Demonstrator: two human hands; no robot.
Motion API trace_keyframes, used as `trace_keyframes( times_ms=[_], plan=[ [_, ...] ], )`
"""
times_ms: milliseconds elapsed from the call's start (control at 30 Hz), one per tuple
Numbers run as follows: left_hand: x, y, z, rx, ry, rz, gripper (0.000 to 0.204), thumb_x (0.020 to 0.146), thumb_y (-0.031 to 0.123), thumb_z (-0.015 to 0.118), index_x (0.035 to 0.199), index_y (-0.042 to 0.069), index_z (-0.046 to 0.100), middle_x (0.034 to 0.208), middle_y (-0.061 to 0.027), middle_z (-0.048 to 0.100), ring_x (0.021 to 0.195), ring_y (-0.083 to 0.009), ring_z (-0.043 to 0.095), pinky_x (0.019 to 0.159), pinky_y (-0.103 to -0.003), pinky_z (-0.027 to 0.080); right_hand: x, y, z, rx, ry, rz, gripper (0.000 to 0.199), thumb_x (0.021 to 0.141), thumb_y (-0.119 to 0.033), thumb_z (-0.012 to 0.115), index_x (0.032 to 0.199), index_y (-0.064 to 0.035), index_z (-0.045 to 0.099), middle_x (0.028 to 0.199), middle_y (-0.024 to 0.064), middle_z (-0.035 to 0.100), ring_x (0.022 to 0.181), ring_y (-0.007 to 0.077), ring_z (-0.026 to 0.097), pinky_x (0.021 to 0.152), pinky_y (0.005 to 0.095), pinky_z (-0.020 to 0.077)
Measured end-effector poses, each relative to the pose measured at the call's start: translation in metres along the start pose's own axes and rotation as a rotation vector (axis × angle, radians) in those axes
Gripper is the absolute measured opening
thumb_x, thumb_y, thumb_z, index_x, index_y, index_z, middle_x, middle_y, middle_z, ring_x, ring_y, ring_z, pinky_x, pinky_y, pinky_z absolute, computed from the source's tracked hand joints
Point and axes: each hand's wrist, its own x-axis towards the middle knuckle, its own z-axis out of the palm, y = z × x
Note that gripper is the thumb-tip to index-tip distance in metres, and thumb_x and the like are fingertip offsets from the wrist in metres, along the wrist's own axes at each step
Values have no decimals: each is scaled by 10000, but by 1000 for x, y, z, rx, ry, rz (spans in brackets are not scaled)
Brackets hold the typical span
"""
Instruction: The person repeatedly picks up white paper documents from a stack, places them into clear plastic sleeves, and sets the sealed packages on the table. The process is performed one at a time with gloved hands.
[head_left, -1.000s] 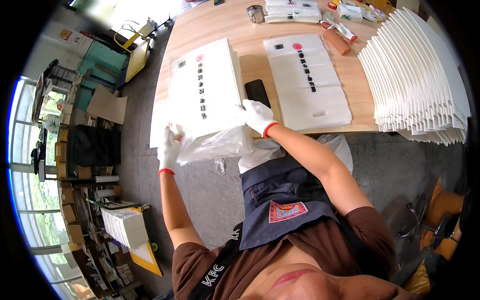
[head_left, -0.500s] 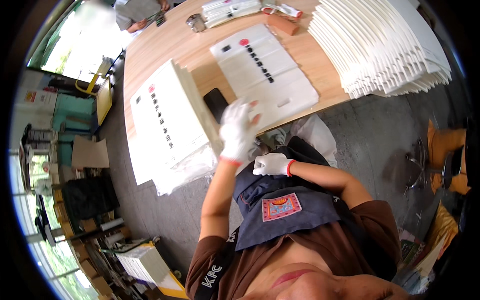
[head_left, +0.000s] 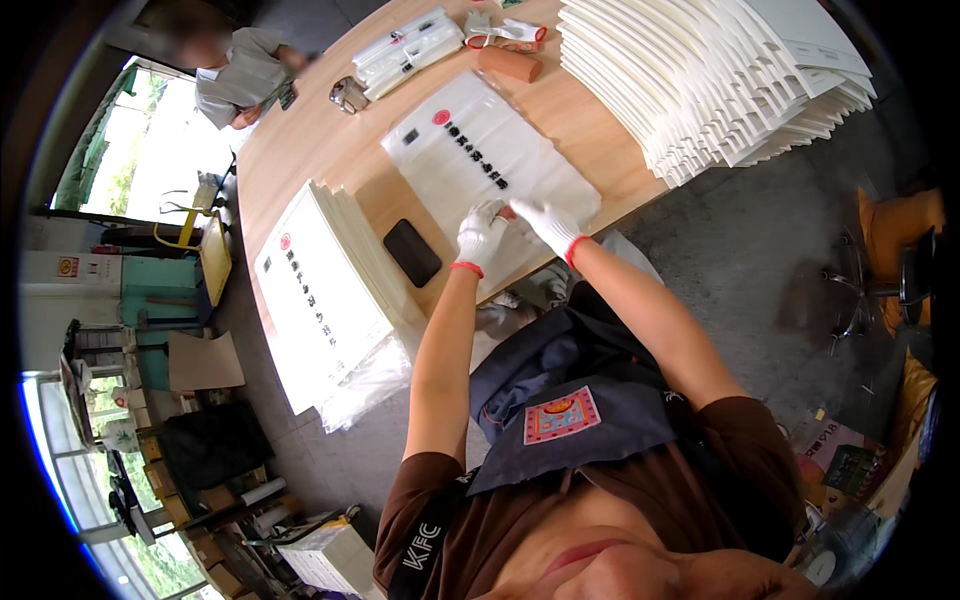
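On the surface [head_left: 300,140], we had left hand [head_left: 482,234] and right hand [head_left: 548,226] over the flat white bag [head_left: 505,145], couldn't tell whether either grip grasped it.

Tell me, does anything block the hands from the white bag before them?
Nothing visible: left hand and right hand are at the near end of the white bag; the black phone lies to its left.
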Motion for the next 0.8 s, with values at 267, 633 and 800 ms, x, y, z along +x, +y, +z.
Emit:
trace_keyframes(
  times_ms=[267,633,800],
  plan=[
    [45,-1,-100,-1298,119,-180,157,952,92,527,1103,98,487,1009,-77,651,657,-103,538,754,-296,524,-27,-14,-47,-802,-205,13,530,950,-497,412,1219,-69,571,1070,225,619,856,378,631,800,406,497],
    [21,87,-121,-479,-30,-15,166,925,79,548,1090,82,557,1015,-46,710,643,-77,527,587,-223,433,-11,-45,36,-824,50,-998,343,873,-314,547,1066,-33,592,1113,194,618,981,337,606,810,392,481],
    [13,104,-137,290,-105,-41,422,805,335,701,1176,190,560,1025,-60,667,851,-322,614,773,-440,484,-50,-49,-35,-668,-222,-1246,342,883,-327,583,1134,-98,618,1049,194,640,944,341,626,821,449,492]
  ],
)
